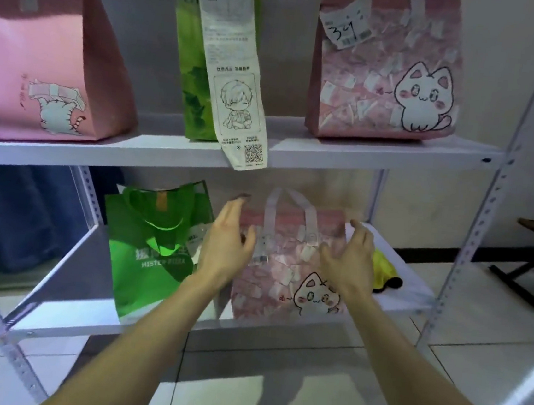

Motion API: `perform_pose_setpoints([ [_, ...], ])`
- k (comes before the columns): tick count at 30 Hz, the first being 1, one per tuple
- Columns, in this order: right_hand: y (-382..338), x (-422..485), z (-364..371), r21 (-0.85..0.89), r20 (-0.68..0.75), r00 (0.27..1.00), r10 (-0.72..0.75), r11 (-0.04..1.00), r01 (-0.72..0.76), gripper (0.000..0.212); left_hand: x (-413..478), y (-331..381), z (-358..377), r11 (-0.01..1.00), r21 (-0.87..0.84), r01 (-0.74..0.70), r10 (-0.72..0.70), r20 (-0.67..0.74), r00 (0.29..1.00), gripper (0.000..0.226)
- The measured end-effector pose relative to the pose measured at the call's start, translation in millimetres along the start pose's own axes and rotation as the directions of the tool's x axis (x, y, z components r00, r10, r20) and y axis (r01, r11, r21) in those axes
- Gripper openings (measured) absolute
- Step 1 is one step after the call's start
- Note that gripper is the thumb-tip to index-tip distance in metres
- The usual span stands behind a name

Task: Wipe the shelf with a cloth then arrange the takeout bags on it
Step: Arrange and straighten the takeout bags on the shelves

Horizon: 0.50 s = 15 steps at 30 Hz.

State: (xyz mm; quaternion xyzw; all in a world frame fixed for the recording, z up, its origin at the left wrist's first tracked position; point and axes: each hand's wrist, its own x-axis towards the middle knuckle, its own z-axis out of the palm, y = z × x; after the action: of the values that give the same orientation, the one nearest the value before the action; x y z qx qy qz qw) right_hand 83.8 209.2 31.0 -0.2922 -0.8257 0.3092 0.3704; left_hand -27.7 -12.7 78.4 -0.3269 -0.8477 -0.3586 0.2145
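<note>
Arranging step, by my reading: the yellow cloth point(383, 270) lies bunched at the right end of the lower shelf point(66, 277), so wiping looks done.

- Pink cat bag point(288, 270) stands upright mid-shelf, with the green bag point(148, 249) just beside it on the left.
- Three more bags sit on the upper shelf point(363, 154).
- Both arms reach forward, palms turned inward. The left hand point(226, 246) is at the pink bag's left edge, the right hand point(348, 260) at its upper right.
- Grip of each hand: fingers apart and loose, clamped on nothing. Cannot tell whether they touch the bag.

Next move likely calls for squaring the bag without tipping it.
</note>
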Motion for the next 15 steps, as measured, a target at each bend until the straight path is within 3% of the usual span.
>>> perform_pose_setpoints([
  [3, 34.6, 13.3, -6.9, 0.029, 0.190, 0.976, 0.104, 0.993, -0.111, 0.104, 36.0, 6.3, 11.4, 0.939, 0.329, 0.102, -0.129, 0.063, 0.990, 0.043],
  [5, 44.0, 18.0, -5.8, 0.078, 0.282, 0.950, 0.136, 0.983, -0.164, 0.097, 46.0, 8.7, 10.8, 0.903, 0.421, 0.085, -0.163, 0.152, 0.975, 0.038],
  [8, 53.2, 30.1, -7.9, 0.063, 0.253, 0.966, 0.057, 0.995, -0.075, 0.028, 30.9, 15.7, 1.4, 0.920, 0.392, 0.015, -0.077, 0.143, 0.987, 0.023],
  [9, 54.7, 35.8, -13.2, 0.078, 0.238, 0.971, 0.021, 0.996, -0.041, 0.016, 22.9, 18.9, -4.1, 0.924, 0.382, 0.000, -0.062, 0.151, 0.987, 0.025],
  [12, 51.5, 49.7, -35.1, 0.250, 0.348, 0.936, -0.052, 0.967, -0.039, 0.027, -1.0, 23.6, -33.6, 0.974, 0.224, 0.011, -0.068, 0.248, 0.966, 0.022],
  [15, 37.8, 53.4, -44.0, 0.350, 0.612, 0.786, -0.093, 0.922, -0.163, 0.031, -17.0, 21.7, -78.7, 1.000, 0.021, 0.009, -0.017, 0.376, 0.927, 0.017],
])
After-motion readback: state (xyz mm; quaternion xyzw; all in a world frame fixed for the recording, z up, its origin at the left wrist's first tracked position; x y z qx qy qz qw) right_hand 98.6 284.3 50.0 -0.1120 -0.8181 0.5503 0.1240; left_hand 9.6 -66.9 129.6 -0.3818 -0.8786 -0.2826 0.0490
